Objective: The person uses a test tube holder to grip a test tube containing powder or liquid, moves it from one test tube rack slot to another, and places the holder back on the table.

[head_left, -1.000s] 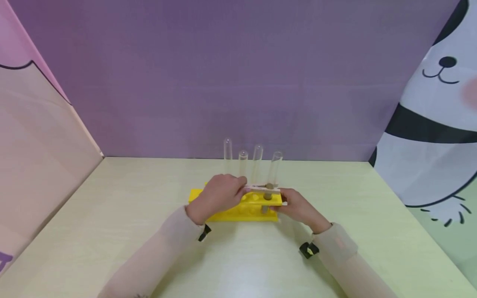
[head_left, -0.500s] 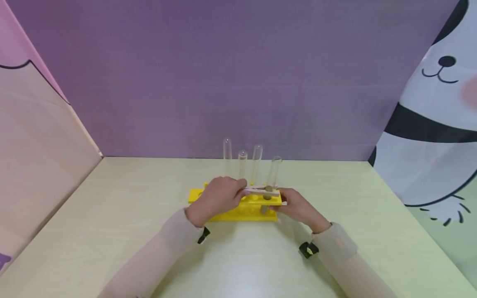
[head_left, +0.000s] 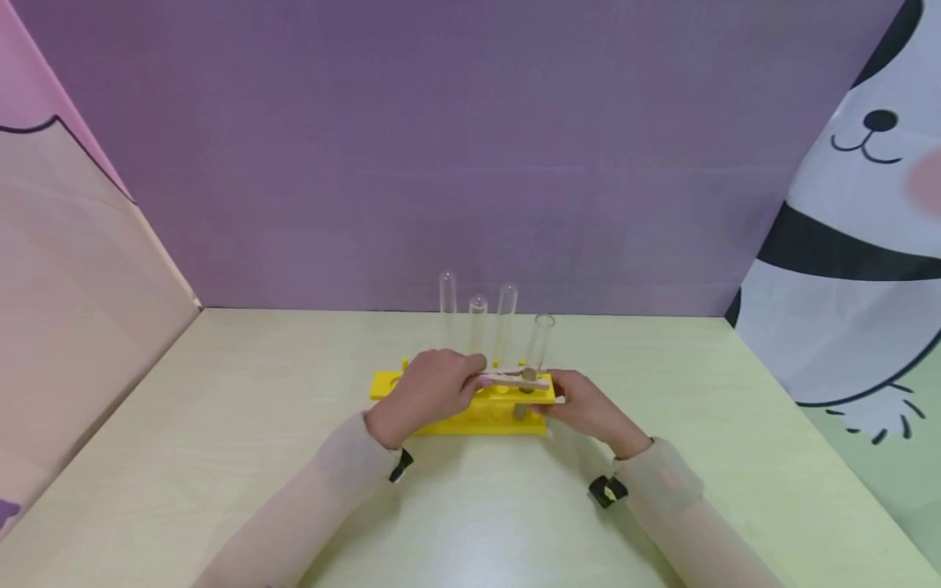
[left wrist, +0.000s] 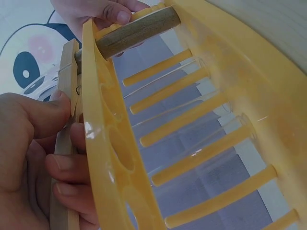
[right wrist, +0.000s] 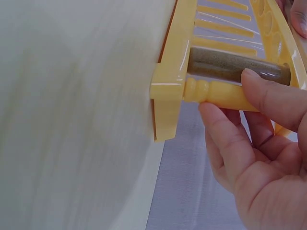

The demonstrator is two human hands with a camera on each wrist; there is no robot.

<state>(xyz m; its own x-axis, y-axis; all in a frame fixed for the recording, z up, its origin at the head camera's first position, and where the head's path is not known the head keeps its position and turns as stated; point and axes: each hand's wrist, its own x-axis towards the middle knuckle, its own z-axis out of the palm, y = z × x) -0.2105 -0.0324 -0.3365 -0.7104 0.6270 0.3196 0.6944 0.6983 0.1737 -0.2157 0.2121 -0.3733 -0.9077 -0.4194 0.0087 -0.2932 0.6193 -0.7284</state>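
My left hand (head_left: 426, 390) grips a wooden test tube clamp (left wrist: 65, 201), its far end around a glass test tube (head_left: 540, 339) with brown contents. That tube stands slightly tilted in the right end hole of a yellow test tube rack (head_left: 385, 385). In the left wrist view, its brown lower part (left wrist: 139, 31) spans from the upper plate to the base. My right hand (head_left: 591, 408) holds the rack's right end. As the right wrist view shows, thumb and fingers pinch the end post (right wrist: 225, 94), the thumb tip overlapping the brown tube.
Three clear test tubes stand upside down along the rack's back: a left one (head_left: 448, 306), a middle one (head_left: 478, 322) and a right one (head_left: 506, 310). The rack stands on a pale wooden table (head_left: 470, 523). A purple backdrop (head_left: 470, 163) rises behind the table's far edge.
The brown-filled test tube has sunk lower in its rack hole, and the clamp has come down slightly with it. My right hand stays at the rack's end.
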